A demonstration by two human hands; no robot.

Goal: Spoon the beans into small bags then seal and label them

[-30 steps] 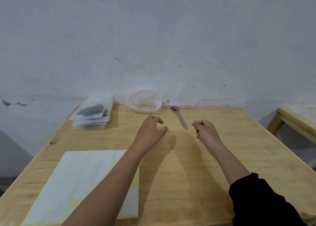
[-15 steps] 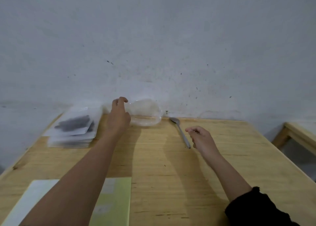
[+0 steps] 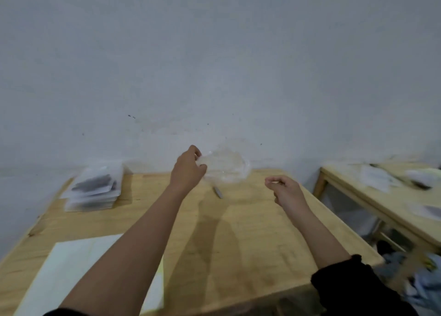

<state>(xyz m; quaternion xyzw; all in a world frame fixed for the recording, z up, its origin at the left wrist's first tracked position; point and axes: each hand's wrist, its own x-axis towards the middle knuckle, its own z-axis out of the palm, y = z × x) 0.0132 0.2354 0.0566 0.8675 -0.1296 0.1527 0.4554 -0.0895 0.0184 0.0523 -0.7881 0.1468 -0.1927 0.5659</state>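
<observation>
My left hand [image 3: 188, 170] grips the left rim of a clear plastic bowl [image 3: 226, 166] and holds it tilted just above the far edge of the wooden table [image 3: 238, 239]. Nothing shows inside the bowl. Only the handle end of a metal spoon [image 3: 218, 192] shows on the table below the bowl. My right hand [image 3: 285, 191] hovers to the right of the bowl with its fingers loosely curled, holding nothing. A stack of small filled bags [image 3: 94, 191] with dark contents lies at the far left.
A white sheet [image 3: 78, 268] lies at the near left of the table. A grey wall stands close behind the table. A second wooden table [image 3: 381, 196] with papers is at the right, and cloth lies on the floor near it.
My left hand has taken hold of the bowl and lifted it off the table, moving it right over the spoon. My right hand has moved away from the spoon to the right.
</observation>
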